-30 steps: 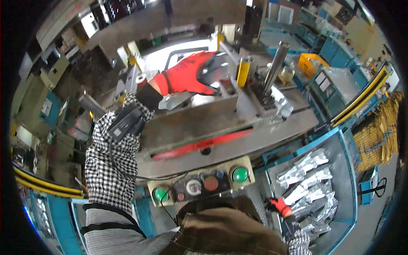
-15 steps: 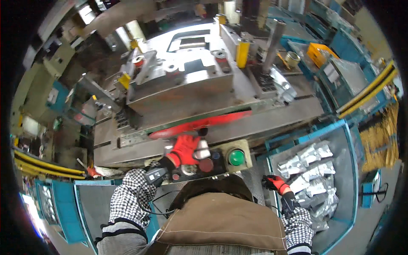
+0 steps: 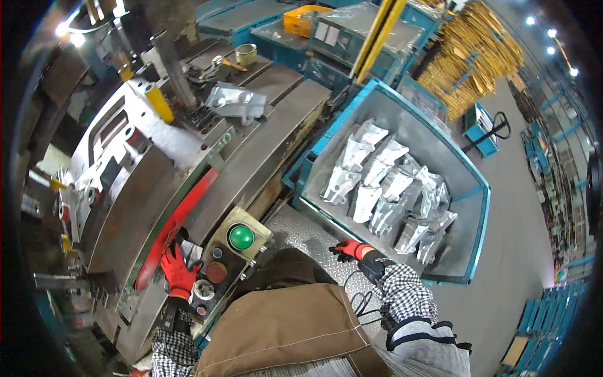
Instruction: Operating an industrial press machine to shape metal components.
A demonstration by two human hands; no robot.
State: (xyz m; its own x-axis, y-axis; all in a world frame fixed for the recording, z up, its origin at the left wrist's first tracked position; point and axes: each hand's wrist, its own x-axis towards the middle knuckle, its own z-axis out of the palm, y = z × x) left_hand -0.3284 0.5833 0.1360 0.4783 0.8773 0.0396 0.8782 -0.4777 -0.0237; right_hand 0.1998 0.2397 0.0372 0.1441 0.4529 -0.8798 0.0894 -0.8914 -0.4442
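Observation:
My left hand, in a red glove with dark fingertips, lies by the control box. Its fingers stretch toward the red bar along the machine's front. Against the thumb side shows a pale block, partly covered; whether the hand grips it is unclear, though the fingers look extended. The box carries a green button and a brownish-red button. My right hand, gloved likewise, hovers over the tread-plate floor beside the bin, fingers slightly apart with nothing in them.
Several shiny metal parts lie heaped in the blue-edged bin. Another metal part rests on the machine bed near a yellow post. Dark cables hang beside my right forearm. A small cart stands beyond the bin.
My view has turned to the right, so the machine has shifted left and the bin shows fully. Both hands stay close to where they were beside the control box and bin.

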